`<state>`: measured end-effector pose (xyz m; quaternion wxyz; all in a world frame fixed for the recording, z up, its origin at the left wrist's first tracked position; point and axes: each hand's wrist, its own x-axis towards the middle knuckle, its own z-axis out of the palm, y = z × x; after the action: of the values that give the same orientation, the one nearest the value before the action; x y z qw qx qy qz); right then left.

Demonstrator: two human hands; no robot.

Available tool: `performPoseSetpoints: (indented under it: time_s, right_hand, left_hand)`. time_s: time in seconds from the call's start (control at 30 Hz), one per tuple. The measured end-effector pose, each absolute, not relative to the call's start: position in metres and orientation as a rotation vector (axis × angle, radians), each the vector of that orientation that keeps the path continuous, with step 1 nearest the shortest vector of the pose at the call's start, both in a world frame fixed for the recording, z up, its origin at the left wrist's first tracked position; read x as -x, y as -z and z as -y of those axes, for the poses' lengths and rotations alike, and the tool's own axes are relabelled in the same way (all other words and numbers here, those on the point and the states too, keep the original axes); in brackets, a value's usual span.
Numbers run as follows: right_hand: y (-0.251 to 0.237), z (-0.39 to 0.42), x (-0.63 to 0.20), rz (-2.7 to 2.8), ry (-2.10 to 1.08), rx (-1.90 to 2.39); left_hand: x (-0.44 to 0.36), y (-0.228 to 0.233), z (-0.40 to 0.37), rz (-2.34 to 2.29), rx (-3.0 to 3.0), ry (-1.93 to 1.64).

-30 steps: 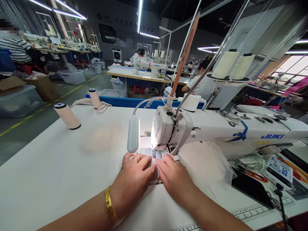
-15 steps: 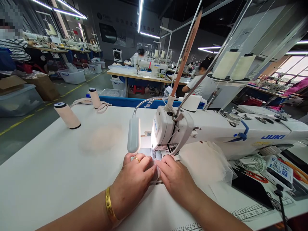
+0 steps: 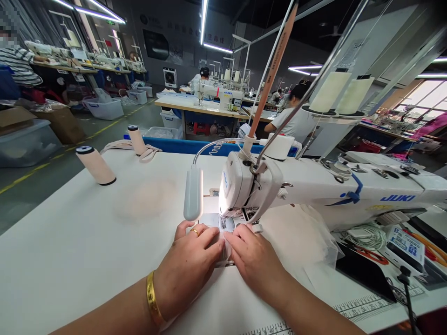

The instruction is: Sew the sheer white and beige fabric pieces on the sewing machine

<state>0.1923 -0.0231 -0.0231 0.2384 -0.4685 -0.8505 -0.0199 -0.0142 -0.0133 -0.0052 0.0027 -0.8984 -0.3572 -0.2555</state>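
Observation:
A white sewing machine (image 3: 240, 181) stands before me, its needle area lit. At the needle plate lies a thin strip of sheer pale fabric (image 3: 226, 253), largely covered by my fingers. My left hand (image 3: 193, 256), with a gold ring and bangle, is closed on the fabric's left side, thumb against it. From the right, my right hand (image 3: 256, 260) pinches the same fabric close to the presser foot. The fingertips of both hands nearly meet. More sheer pale fabric (image 3: 296, 237) lies under the machine arm, and a round pale piece (image 3: 145, 200) lies on the table at left.
Two thread cones (image 3: 96, 165) stand at the table's left back, beside a pale strap (image 3: 150, 153). A small lamp (image 3: 193, 194) hangs left of the needle. At right lie a black phone-like slab (image 3: 365, 274), orange-handled scissors (image 3: 372, 255) and a coiled cable (image 3: 366, 237).
My left hand has slid slightly left and its thumb has drawn back from the right hand. My right hand has barely moved.

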Motion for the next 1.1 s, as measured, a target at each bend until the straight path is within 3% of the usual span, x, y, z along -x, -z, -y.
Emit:
performPoseSetpoints:
  time_s: [1.1]
  right_hand:
    - [0.021, 0.014, -0.189, 2.305, 0.242, 1.321]
  left_hand:
    - [0.013, -0.002, 0.001, 1.129, 2.868, 0.695]
